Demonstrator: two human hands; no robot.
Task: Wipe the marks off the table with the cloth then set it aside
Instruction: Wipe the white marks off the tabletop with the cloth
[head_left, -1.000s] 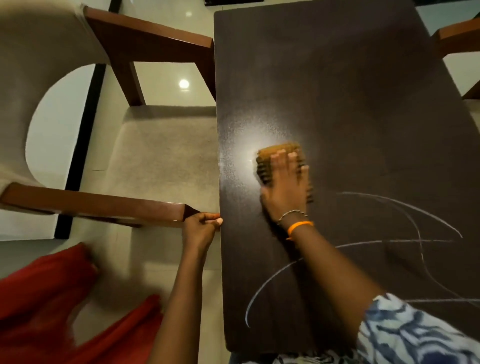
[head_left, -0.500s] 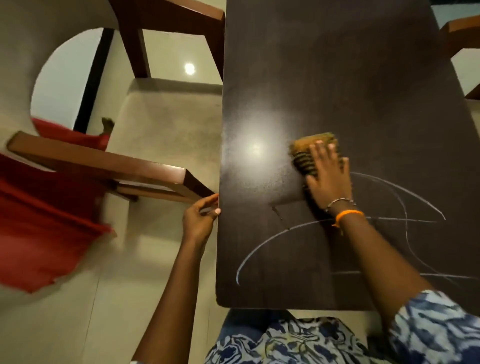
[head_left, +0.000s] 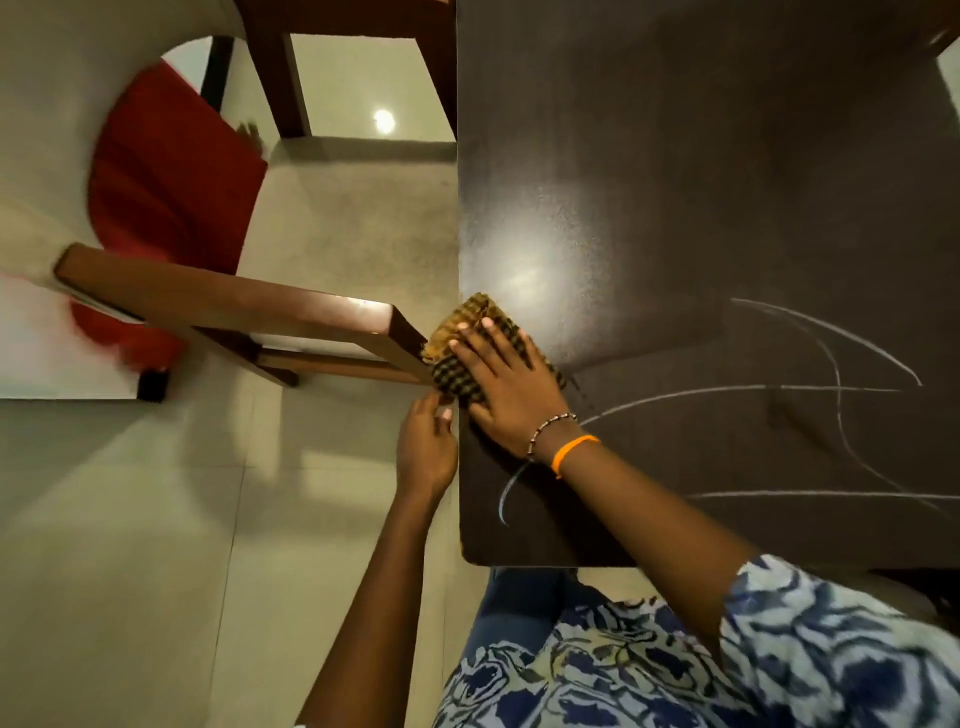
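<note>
A dark brown table (head_left: 701, 156) carries white chalk marks (head_left: 831, 387) on its near right part, plus a short curved mark (head_left: 511, 491) near the left edge. A folded yellow-and-black checked cloth (head_left: 462, 332) lies at the table's left edge, partly hanging past it. My right hand (head_left: 511, 379) presses flat on the cloth, fingers spread. My left hand (head_left: 426, 447) rests against the table's left edge just below the cloth, its fingertips touching the cloth's lower corner.
A wooden armchair with a beige seat (head_left: 353, 218) stands close to the table's left side; its near arm (head_left: 234, 301) ends right beside the cloth. Red fabric (head_left: 166, 171) shows behind the chair. The floor (head_left: 130, 571) is pale tile.
My right hand has slid the cloth leftward and toward me to the table's left edge, erasing part of the long curved mark. My left hand has stayed at the edge.
</note>
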